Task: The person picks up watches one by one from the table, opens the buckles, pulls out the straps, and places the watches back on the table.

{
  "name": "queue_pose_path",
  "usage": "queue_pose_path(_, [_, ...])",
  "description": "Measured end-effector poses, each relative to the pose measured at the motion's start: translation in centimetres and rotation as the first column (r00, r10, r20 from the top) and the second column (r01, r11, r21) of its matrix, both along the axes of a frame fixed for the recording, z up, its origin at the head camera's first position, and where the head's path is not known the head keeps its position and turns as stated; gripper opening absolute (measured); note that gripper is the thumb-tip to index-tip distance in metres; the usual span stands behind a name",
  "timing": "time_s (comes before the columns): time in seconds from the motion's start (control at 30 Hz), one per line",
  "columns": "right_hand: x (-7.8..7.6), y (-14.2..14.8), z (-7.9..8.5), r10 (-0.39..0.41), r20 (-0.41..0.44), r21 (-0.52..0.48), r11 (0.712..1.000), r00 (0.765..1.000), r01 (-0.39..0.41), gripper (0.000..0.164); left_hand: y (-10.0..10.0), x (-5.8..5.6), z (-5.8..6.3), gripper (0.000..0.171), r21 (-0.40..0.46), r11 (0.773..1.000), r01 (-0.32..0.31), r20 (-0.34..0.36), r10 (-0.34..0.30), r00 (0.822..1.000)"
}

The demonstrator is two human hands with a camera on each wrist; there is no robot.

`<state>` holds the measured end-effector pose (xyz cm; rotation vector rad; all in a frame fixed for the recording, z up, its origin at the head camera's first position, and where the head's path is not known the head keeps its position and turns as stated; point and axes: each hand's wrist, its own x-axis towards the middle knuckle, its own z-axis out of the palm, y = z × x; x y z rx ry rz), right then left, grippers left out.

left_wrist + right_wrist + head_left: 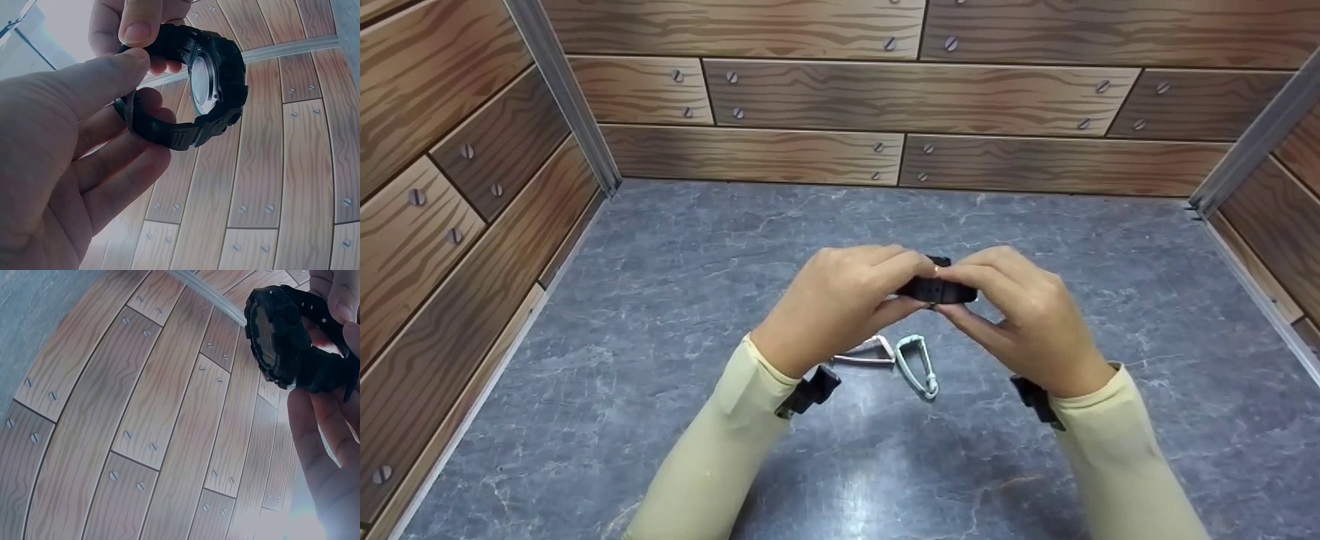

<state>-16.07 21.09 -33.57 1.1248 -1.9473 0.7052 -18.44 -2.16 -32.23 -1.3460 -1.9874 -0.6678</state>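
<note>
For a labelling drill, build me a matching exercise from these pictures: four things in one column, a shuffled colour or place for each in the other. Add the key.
Things:
1. Watch
2. Left sleeve
3. Clip nearer the left sleeve
4. Clip farther from the left sleeve

Colours and places:
A. Pale green
B. Held by the left hand and right hand
C. Pinkish
D. Pale yellow

Pairs: 1-B; 2-D; 3-C; 4-A

The head view looks forward and down from above, while both wrist views share the watch (pixel 229 81) close up
</note>
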Motion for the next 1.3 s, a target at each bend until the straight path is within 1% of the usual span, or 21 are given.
queue_pose_path(0.23, [0.09, -0.02, 0.04, 0.032, 0.022, -0.026, 0.999, 0.999, -0.032, 0.031, -0.12, 0.09, -0.03, 0.020, 0.004, 1.000, 0.002, 0.023, -0.003, 1.000])
queue_pose_path(0.4, [0.15, 0.18, -0.01, 0.021, 0.054, -0.006, 1.000, 0.998, -0.020, 0.030, -0.13, 0.07, -0.16, 0.021, -0.008, 1.000, -0.007, 0.048, 0.008, 0.999])
queue_pose_path(0.67, [-0.16, 0.50, -0.09, 0.040, 0.037, -0.036, 0.999, 0.999, -0.038, 0.021, -0.12, -0.03, -0.03, 0.021, 0.001, 1.000, 0.030, 0.089, -0.030, 0.996])
queue_pose_path(0.77, [-0.18, 0.56, -0.07, 0.036, 0.041, -0.051, 0.998, 0.999, -0.034, 0.020, -0.23, -0.11, 0.08, 0.022, 0.002, 0.999, 0.032, 0.103, -0.032, 0.994])
queue_pose_path(0.87, [-0.15, 0.56, -0.07, 0.035, 0.045, -0.060, 0.998, 0.998, -0.032, 0.021, -0.36, -0.11, 0.20, 0.021, 0.007, 0.999, 0.047, 0.116, -0.048, 0.992])
queue_pose_path(0.97, [-0.19, 0.51, -0.03, 0.029, 0.036, -0.051, 0.998, 0.999, -0.027, 0.023, -0.46, -0.10, 0.20, 0.021, 0.012, 0.998, 0.057, 0.111, -0.058, 0.992])
queue_pose_path(1.03, [-0.27, 0.46, -0.01, 0.017, 0.028, -0.037, 0.999, 0.999, -0.016, 0.022, -0.48, -0.08, 0.17, 0.023, 0.012, 0.999, 0.048, 0.100, -0.049, 0.994])
queue_pose_path(1.13, [-0.38, 0.38, -0.03, -0.008, 0.019, -0.009, 1.000, 1.000, 0.008, 0.018, -0.40, -0.01, 0.19, 0.025, -0.003, 1.000, 0.015, 0.077, -0.015, 0.997])
queue_pose_path(1.3, [-0.44, 0.33, -0.10, -0.024, 0.016, 0.014, 1.000, 1.000, 0.024, 0.021, -0.05, 0.02, 0.27, 0.023, -0.032, 0.999, -0.037, 0.024, 0.038, 0.999])
